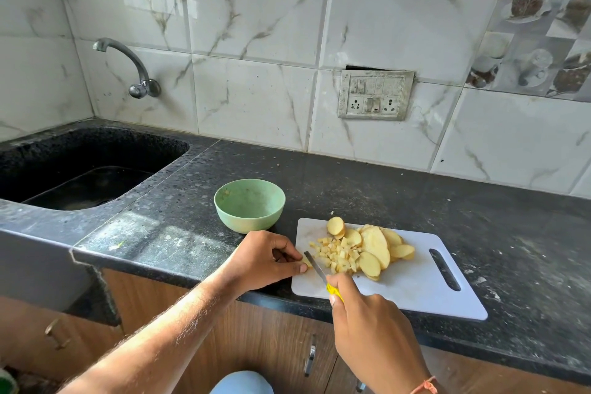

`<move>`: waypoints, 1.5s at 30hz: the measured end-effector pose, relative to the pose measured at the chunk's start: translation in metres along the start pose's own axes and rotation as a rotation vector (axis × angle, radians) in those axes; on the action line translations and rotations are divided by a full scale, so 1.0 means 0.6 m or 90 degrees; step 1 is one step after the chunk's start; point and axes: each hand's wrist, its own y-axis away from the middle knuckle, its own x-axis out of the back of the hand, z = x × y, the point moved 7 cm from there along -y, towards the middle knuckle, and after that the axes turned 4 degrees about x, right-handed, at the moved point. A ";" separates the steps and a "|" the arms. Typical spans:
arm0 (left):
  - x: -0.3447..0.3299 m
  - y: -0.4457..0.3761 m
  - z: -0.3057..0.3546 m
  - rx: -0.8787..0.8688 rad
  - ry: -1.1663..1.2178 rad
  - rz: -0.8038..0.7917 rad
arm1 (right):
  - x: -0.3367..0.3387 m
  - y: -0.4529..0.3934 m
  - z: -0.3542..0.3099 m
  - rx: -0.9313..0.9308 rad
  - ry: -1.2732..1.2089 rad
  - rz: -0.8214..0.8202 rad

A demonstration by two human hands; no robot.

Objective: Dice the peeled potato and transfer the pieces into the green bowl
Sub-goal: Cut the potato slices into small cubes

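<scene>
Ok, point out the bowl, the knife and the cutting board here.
bowl (235,221): head view, outer front wall.
knife (315,265): head view, middle of the blade.
cutting board (412,285): head view, bare surface near the handle slot.

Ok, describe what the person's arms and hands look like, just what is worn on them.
Both forearms are bare, with no sleeves in view. The left hand shows no ring, glove or watch. The right hand is also ungloved, and an orange thread band circles its wrist at the bottom edge of the picture.

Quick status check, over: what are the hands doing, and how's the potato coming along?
Right hand grips knife; left hand pinches potato piece. Dice and slices on board. Green bowl unobstructed.
</scene>
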 end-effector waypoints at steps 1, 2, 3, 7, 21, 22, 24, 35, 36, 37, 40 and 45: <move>0.000 0.000 0.001 -0.003 0.001 -0.001 | 0.000 -0.001 -0.003 0.002 0.000 -0.007; -0.001 0.000 0.001 -0.006 0.002 -0.002 | -0.001 -0.001 -0.004 0.004 0.002 -0.013; -0.001 0.000 0.001 -0.009 0.001 -0.003 | -0.002 -0.002 -0.005 0.006 0.003 -0.019; -0.002 0.000 0.001 -0.015 -0.006 -0.007 | -0.001 -0.010 -0.005 0.023 0.004 -0.025; -0.002 0.000 0.002 -0.011 -0.022 0.004 | -0.008 0.027 0.033 0.078 0.026 -0.044; -0.002 0.000 0.002 -0.010 -0.024 0.003 | -0.007 0.029 0.036 0.076 0.031 -0.040; -0.001 0.001 0.003 -0.013 -0.026 0.001 | -0.005 0.027 0.043 0.074 0.056 -0.008; 0.000 0.000 0.004 -0.009 -0.002 -0.046 | -0.011 0.011 0.026 0.051 -0.012 0.022; 0.001 -0.001 0.004 -0.001 0.005 -0.059 | -0.013 0.009 0.026 0.047 -0.007 0.021; 0.002 -0.003 0.004 0.003 0.003 -0.072 | -0.013 0.006 0.028 0.041 -0.003 0.022; 0.003 -0.007 0.003 0.005 -0.020 -0.105 | -0.005 0.000 0.025 0.038 -0.006 0.032; 0.006 -0.007 -0.002 -0.006 -0.024 -0.087 | -0.005 0.000 0.021 0.044 -0.034 0.029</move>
